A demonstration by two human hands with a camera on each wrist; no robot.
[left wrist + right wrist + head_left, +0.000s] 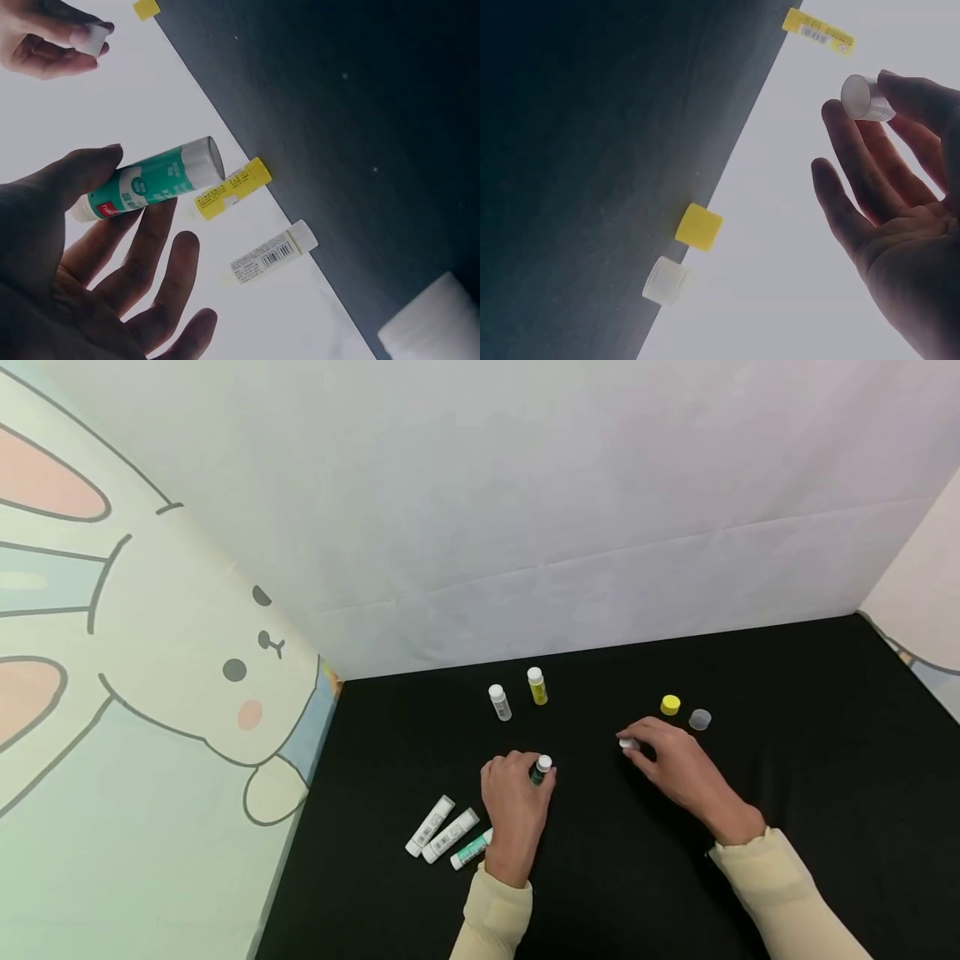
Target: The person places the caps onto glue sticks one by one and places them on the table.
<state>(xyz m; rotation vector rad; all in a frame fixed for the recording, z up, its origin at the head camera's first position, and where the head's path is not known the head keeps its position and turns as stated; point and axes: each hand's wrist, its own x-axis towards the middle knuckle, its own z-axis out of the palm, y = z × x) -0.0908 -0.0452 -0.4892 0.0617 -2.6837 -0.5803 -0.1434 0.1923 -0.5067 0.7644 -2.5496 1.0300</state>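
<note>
Between thumb and fingers, my left hand [513,789] pinches a green glue stick [154,180] with a white top, held roughly upright over the black table. Off to the right, my right hand [675,764] pinches a small whitish cap [866,99] by its sides; the cap's hollow end shows in the right wrist view. Beyond my left hand stand a white glue stick [500,702] and a yellow glue stick [537,686], both with white tops. A yellow cap [671,704] and a translucent cap [700,719] rest just past my right hand.
Left of my left forearm lie two white glue sticks, one farther left [430,826] and one beside it [450,835]. A green-and-white glue stick [472,849] lies next to them, partly hidden by the wrist. A pale cloth wall [570,527] rises behind the black tabletop [600,877].
</note>
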